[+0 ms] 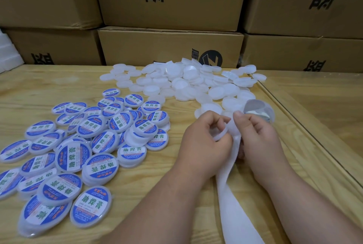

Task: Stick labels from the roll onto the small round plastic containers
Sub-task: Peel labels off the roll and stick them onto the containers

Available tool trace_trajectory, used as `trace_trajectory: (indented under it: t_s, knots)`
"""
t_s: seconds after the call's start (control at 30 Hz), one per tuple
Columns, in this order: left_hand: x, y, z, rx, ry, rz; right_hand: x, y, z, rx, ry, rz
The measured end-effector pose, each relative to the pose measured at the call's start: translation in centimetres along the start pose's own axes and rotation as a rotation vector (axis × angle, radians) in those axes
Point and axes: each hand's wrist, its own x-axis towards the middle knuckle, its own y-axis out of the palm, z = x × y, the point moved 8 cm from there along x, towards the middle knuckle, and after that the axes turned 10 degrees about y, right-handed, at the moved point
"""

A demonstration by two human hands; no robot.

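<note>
A heap of bare white round containers [188, 82] lies at the back middle of the wooden table [137, 181]. Labelled ones with blue and white stickers [74, 145] are spread over the left side. My left hand [206, 137] grips a white container's edge, fingers curled round it. My right hand [257, 135] pinches the white backing strip [233, 204], which trails down toward me between my forearms. Just beyond my right hand a round label [257, 109] sticks up from the strip, seen from its pale back side. The roll itself is hidden.
Stacked cardboard boxes [170, 47] with black printing wall off the back of the table. A raised wooden rail [306, 131] runs diagonally along the right side. White foam pieces [7, 55] sit at the far left edge.
</note>
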Motion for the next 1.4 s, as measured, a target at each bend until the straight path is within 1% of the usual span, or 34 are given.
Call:
trace_trajectory:
  t_s: [0.07, 0.17, 0.23, 0.33, 0.47, 0.67, 0.77, 0.87, 0.97, 1.13, 1.27, 1.4]
  knots:
    - [0.0, 0.2, -0.3, -0.001, 0.01, 0.022, 0.0, -0.3, -0.1, -0.022, 0.013, -0.048]
    - [0.0, -0.2, -0.2, -0.015, -0.02, -0.003, 0.3, -0.9, -0.4, -0.034, 0.063, -0.121]
    - [0.0, -0.5, 0.0, -0.042, -0.053, -0.025, 0.3, -1.1, -0.5, -0.047, 0.087, -0.136]
    - [0.2, -0.8, -0.1, -0.039, -0.06, -0.052, 0.3, -0.9, -0.7, -0.088, 0.08, -0.111]
    - [0.2, -0.6, 0.0, -0.021, -0.042, -0.02, 0.0, -0.2, -0.3, -0.122, 0.045, -0.046]
    - [0.1, -0.5, 0.0, -0.047, -0.051, 0.0, -0.3, 0.9, 0.0, -0.044, 0.033, 0.081]
    - [0.1, -0.6, 0.3, -0.053, -0.085, -0.017, -0.3, 1.0, -0.1, -0.046, 0.036, 0.103]
    - [0.0, -0.6, 0.9, -0.075, -0.157, -0.022, -0.1, 0.9, -0.3, 0.023, 0.047, 0.123]
    - [0.1, -0.7, 0.9, -0.101, -0.157, -0.044, -0.1, 1.1, -0.2, 0.071, 0.049, 0.157]
    - [0.1, -0.9, 0.9, -0.152, -0.152, -0.073, -0.3, 0.8, 0.0, 0.075, 0.041, 0.113]
    - [0.1, -0.7, 0.7, -0.11, -0.133, -0.044, 0.2, -0.5, -0.4, 0.048, 0.056, -0.025]
    - [0.3, -1.1, 0.1, -0.001, -0.049, -0.067, 0.3, -0.4, -0.7, -0.046, 0.05, -0.033]
